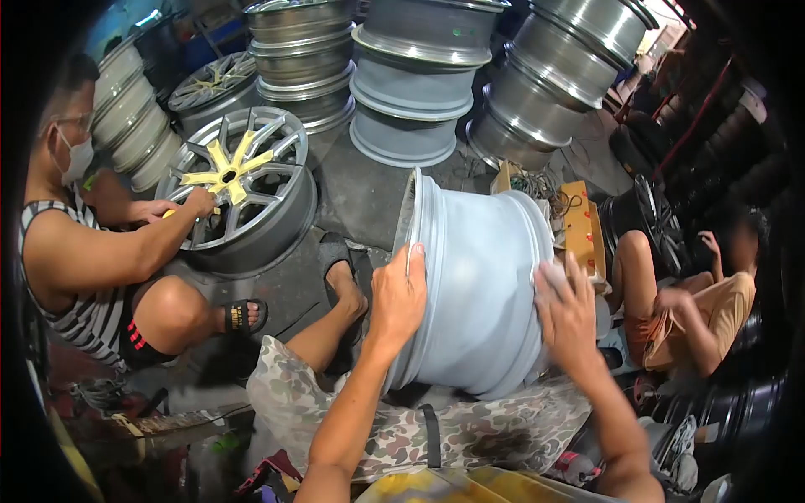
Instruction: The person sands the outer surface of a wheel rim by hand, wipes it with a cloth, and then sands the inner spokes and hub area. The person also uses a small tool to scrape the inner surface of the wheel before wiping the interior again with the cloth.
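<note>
A light grey wheel rim lies on its side in front of my lap, its barrel facing up. My left hand grips the rim's left edge, with the fingers wrapped over the flange. At the right edge, my right hand rests against the barrel, its fingers apart and somewhat blurred; a small pale thing may lie under them, too smeared to make out. Camouflage cloth covers my legs just below the rim.
At left, a masked person works on a spoked wheel with yellow on its spokes. Another person sits at right. Stacked rims stand behind, near a cardboard box with wires.
</note>
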A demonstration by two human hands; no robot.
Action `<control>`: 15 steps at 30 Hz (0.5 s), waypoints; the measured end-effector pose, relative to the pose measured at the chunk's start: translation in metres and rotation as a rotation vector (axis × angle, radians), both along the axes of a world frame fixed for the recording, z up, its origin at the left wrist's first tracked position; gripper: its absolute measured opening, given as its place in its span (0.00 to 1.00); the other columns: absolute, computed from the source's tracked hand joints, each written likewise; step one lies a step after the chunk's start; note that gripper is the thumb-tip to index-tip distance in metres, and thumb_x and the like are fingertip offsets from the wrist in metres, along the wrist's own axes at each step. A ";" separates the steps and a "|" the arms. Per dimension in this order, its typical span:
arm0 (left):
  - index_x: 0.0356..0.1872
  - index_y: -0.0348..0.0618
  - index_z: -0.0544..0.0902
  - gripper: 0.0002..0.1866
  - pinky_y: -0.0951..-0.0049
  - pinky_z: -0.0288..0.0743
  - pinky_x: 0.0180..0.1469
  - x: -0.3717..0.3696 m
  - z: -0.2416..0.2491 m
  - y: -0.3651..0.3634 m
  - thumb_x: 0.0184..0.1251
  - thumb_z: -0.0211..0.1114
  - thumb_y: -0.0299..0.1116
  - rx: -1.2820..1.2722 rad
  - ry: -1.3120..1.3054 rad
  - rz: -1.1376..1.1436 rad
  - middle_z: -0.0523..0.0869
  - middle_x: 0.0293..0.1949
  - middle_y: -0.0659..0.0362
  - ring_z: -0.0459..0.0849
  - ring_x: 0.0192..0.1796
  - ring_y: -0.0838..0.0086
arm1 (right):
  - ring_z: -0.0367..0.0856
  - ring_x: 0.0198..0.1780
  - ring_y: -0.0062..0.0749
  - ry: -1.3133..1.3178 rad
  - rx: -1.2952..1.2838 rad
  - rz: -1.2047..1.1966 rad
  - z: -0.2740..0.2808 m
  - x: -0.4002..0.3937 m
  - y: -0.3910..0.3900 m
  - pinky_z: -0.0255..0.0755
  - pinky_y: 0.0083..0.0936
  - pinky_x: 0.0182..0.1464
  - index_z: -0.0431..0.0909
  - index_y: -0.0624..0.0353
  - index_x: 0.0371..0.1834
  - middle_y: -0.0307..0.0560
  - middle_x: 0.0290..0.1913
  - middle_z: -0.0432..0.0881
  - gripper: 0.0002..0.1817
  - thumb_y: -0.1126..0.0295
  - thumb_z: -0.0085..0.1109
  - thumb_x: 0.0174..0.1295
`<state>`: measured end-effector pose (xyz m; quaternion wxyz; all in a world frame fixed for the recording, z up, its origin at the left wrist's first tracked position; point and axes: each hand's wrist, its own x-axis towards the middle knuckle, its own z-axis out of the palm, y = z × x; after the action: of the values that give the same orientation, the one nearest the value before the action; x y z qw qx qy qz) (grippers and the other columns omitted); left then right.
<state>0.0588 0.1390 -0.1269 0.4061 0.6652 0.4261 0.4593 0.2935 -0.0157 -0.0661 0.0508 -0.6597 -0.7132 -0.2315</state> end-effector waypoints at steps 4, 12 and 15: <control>0.32 0.31 0.78 0.21 0.46 0.70 0.35 0.001 -0.007 0.006 0.81 0.51 0.39 0.014 -0.039 0.006 0.80 0.25 0.34 0.80 0.31 0.35 | 0.70 0.71 0.58 0.153 -0.171 0.153 -0.014 0.083 0.137 0.67 0.48 0.69 0.85 0.61 0.57 0.59 0.62 0.80 0.19 0.61 0.55 0.72; 0.40 0.31 0.86 0.26 0.40 0.74 0.53 0.023 -0.003 0.062 0.81 0.47 0.45 0.025 0.074 0.052 0.86 0.37 0.32 0.82 0.45 0.30 | 0.85 0.46 0.63 0.316 -0.173 0.026 -0.037 0.038 0.194 0.79 0.49 0.52 0.84 0.66 0.50 0.67 0.45 0.85 0.21 0.59 0.50 0.75; 0.40 0.31 0.86 0.27 0.41 0.74 0.54 0.042 -0.009 0.089 0.81 0.46 0.46 0.020 0.089 0.041 0.87 0.38 0.33 0.83 0.47 0.31 | 0.76 0.68 0.53 0.238 0.085 0.259 -0.058 -0.022 0.079 0.70 0.46 0.69 0.78 0.59 0.67 0.56 0.67 0.78 0.23 0.69 0.58 0.68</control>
<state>0.1012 0.2275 -0.1356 0.3707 0.6801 0.4526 0.4418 0.2715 0.0628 -0.1238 0.1921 -0.5823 -0.7708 -0.1731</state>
